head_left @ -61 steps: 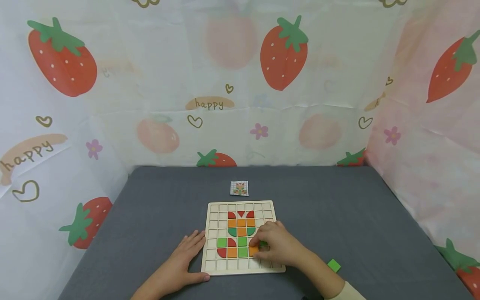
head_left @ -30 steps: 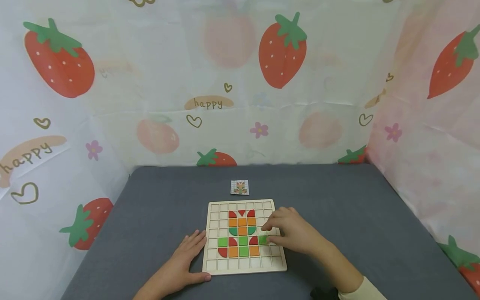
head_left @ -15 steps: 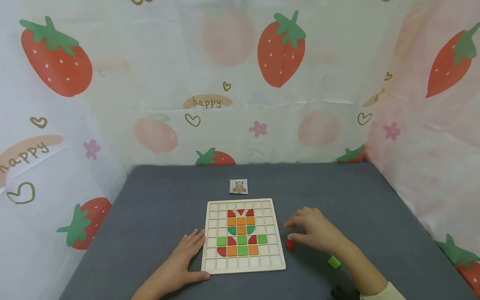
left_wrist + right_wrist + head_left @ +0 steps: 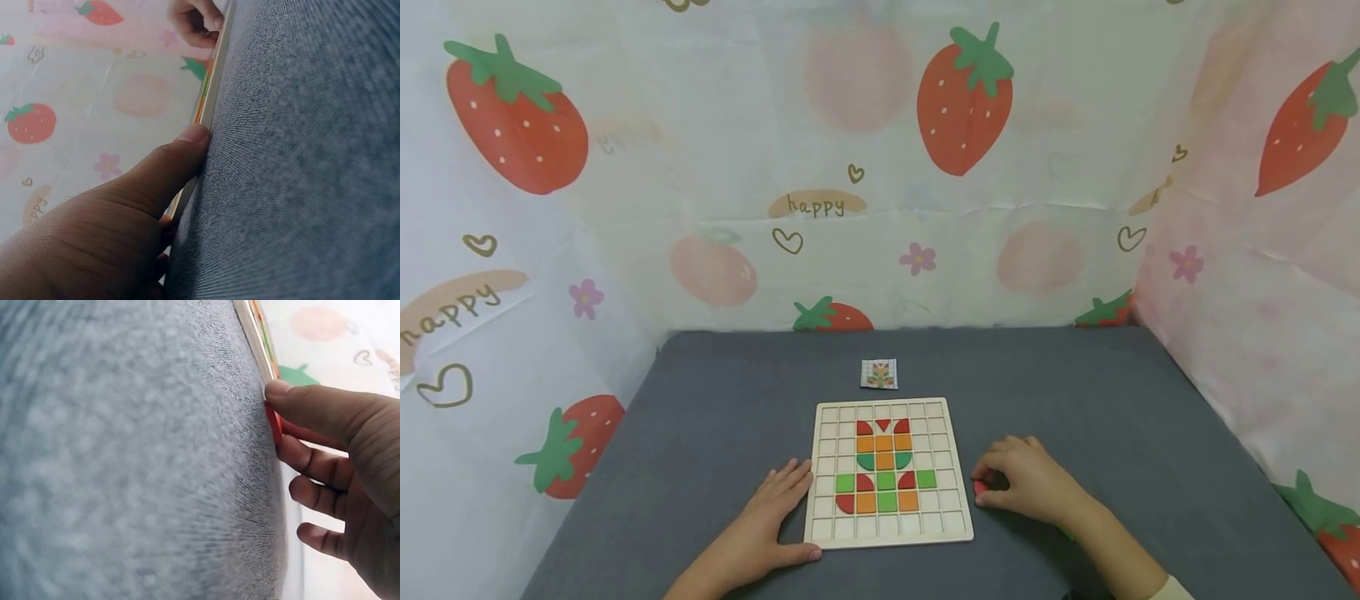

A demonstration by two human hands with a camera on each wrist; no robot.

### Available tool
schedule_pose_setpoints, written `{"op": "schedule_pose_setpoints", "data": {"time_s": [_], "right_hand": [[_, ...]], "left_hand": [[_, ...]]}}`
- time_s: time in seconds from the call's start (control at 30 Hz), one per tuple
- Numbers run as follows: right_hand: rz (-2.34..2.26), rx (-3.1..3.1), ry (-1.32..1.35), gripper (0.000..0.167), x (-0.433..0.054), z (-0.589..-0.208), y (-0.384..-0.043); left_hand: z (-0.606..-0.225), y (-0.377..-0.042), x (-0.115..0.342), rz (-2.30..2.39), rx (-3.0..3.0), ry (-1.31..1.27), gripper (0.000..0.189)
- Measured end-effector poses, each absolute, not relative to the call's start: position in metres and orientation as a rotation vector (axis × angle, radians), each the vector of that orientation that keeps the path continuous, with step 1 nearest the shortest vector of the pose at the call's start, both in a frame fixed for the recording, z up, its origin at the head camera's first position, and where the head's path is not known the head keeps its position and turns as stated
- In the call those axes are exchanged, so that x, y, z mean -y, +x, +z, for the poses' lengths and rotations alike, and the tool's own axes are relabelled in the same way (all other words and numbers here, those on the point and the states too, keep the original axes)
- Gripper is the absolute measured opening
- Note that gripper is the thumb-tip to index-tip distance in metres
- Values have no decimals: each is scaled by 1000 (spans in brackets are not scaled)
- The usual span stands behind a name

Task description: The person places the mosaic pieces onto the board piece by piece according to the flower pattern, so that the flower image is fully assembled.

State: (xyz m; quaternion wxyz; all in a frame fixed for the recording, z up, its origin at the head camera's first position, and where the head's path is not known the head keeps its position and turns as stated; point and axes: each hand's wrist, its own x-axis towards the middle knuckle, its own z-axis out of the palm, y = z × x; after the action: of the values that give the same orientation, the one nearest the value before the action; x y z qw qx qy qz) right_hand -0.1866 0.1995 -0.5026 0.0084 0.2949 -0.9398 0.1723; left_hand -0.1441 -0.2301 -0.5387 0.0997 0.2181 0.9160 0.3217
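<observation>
On the grey cloth lies a square wooden grid board point(image 4: 930, 525), with red, orange and green tiles set in its cells as a pattern. My left hand point(image 4: 765, 521) rests along the board's left side, fingers straight against the edge and thumb at the near left corner. Just right of the board, my right hand point(image 4: 1026, 481) pinches a small red tile point(image 4: 273, 423) between thumb and fingers, down at the cloth. Most of that tile is hidden by the fingers in the head view. A loose green tile point(image 4: 1066, 534) shows only as a sliver beside the right forearm.
Behind the board lies a small card point(image 4: 879, 374) printed with a coloured grid pattern. A strawberry-print curtain point(image 4: 1030, 150) encloses the back and sides of the grey table point(image 4: 737, 400). Part of a dark object point(image 4: 1078, 595) shows at the bottom edge.
My right hand has left the orange tile on the board, moved right and lowered onto the red tile beside the board, now pinching it. The left hand stays in place.
</observation>
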Motion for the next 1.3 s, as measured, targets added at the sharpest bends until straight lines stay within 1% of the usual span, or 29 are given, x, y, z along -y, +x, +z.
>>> {"op": "schedule_pose_setpoints", "data": {"time_s": [0.17,0.33,0.67,0.9,1.1,1.2,1.3], "right_hand": [[544,2919,988,20,-202,-503,-187],[589,2927,1023,25,-209,-502,-187],[498,2928,855,28,-210,-500,-183],[529,2949,883,22,-210,-503,-184],[538,2930,899,27,-212,-503,-185],[491,2925,837,27,-209,-504,-185],[441,2907,759,32,-206,-505,-185]], "left_hand": [[-539,-144,230,957,-2707,642,111],[-541,-145,230,947,-2716,650,111],[-540,-144,229,951,-2716,642,112],[-540,-144,228,954,-2706,641,111],[-541,-144,228,954,-2703,640,112],[-541,-145,229,955,-2700,638,112],[-540,-146,229,957,-2703,636,112]]}}
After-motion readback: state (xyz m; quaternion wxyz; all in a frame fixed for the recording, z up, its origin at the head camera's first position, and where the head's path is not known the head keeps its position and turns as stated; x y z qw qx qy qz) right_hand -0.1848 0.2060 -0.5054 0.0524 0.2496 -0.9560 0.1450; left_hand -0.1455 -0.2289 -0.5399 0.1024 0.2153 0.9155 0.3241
